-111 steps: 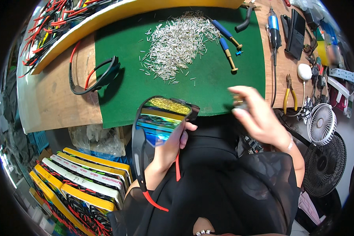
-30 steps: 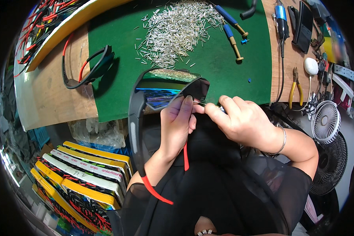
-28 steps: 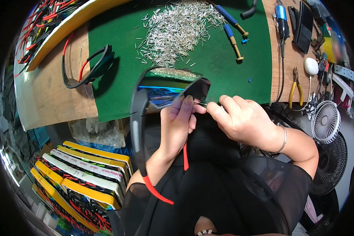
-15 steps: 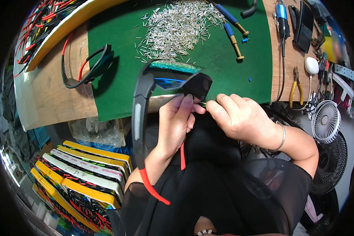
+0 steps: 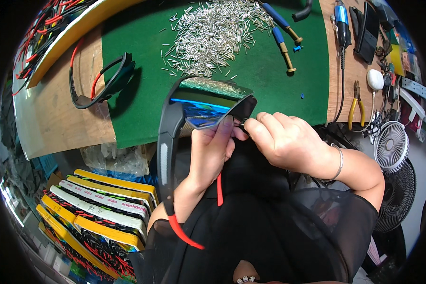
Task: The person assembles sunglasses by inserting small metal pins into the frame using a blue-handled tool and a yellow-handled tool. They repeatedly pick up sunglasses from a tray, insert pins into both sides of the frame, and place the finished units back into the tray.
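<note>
A pair of wraparound sunglasses point(image 5: 166, 154) with a dark frame, mirrored lens and red temple tips is gripped in my left hand point(image 5: 211, 146). My left thumb and fingers close on the frame near its right hinge side. My right hand point(image 5: 288, 142), a bangle on its wrist, pinches a small thin metal piece against that same spot; its kind is mostly hidden by the fingers. Beyond the hands, a heap of small silvery metal pins point(image 5: 213, 38) lies on the green mat point(image 5: 298, 106).
Another pair of sunglasses point(image 5: 99, 97) rests at the left. Blue-handled tools point(image 5: 284, 52), yellow-handled cutters point(image 5: 356, 106) and a blue-and-black powered tool point(image 5: 341, 28) lie to the right. Small fans point(image 5: 392, 146) stand lower right. Boxes point(image 5: 104, 203) of red-tipped frames sit lower left.
The sunglasses have tilted so more of the blue mirrored lens shows. My right hand has shifted slightly left, still pinching at the hinge area.
</note>
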`<action>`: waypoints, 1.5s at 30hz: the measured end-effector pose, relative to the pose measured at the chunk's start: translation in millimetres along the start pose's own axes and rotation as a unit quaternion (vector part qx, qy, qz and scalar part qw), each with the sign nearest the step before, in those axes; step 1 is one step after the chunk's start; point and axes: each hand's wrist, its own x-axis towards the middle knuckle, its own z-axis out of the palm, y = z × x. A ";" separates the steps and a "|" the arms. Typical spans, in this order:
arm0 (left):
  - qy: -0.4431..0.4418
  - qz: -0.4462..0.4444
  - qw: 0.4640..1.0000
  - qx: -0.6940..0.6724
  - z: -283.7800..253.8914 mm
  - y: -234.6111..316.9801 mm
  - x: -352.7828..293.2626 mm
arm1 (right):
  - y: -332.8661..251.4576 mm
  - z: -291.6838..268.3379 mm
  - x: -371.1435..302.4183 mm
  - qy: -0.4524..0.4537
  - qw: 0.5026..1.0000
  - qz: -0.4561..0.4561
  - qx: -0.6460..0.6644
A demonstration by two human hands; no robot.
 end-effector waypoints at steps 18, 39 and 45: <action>0.048 0.035 0.998 -0.030 -3.8 6.8 0.1 | 23.7 -17.8 -36.6 0.006 0.995 0.085 0.061; -0.077 -0.025 0.997 -0.018 10.9 8.0 -26.8 | -4.8 -13.4 8.1 0.154 0.925 0.117 0.326; -0.108 -0.022 0.994 0.002 9.8 9.5 -26.7 | 4.0 -13.8 11.9 0.095 0.884 0.177 0.422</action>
